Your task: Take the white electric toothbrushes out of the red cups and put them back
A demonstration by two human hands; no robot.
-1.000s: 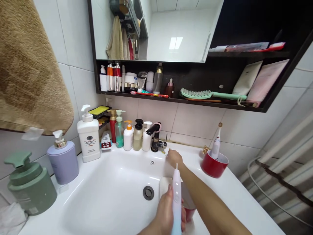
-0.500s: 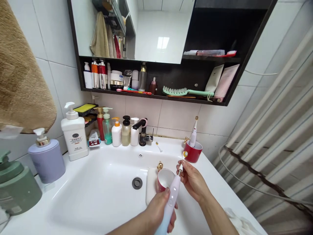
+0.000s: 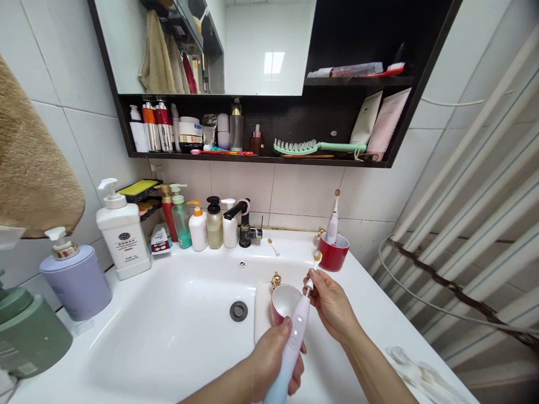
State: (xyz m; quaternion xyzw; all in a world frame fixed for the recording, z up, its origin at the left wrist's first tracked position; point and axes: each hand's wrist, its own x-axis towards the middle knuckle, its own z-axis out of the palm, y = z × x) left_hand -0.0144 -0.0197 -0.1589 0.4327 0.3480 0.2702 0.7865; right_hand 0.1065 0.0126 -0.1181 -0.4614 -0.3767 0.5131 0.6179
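Note:
My left hand (image 3: 273, 359) is wrapped round the pink and blue handle of an electric toothbrush (image 3: 293, 342), tilted over the right part of the sink. The fingers of my right hand (image 3: 330, 300) pinch a small white brush head (image 3: 310, 280) at the handle's top, where the metal shaft shows between head and handle. A red and white cup (image 3: 284, 303) stands just behind my left hand on a pale mat (image 3: 261, 314). Further back, another red cup (image 3: 333, 252) holds a second electric toothbrush (image 3: 332, 224).
Around the white sink (image 3: 181, 314) stand several pump bottles (image 3: 198, 229) on the left and back. A black faucet (image 3: 245, 224) rises at the rear, with a loose brush head (image 3: 273, 247) beside it. The dark cabinet shelf (image 3: 202, 157) hangs above. A crumpled white cloth (image 3: 416, 373) lies at right.
The camera view has shifted slightly, so the shelf sits higher in the picture. Both hands keep their grip, and the brush head remains at the handle's top.

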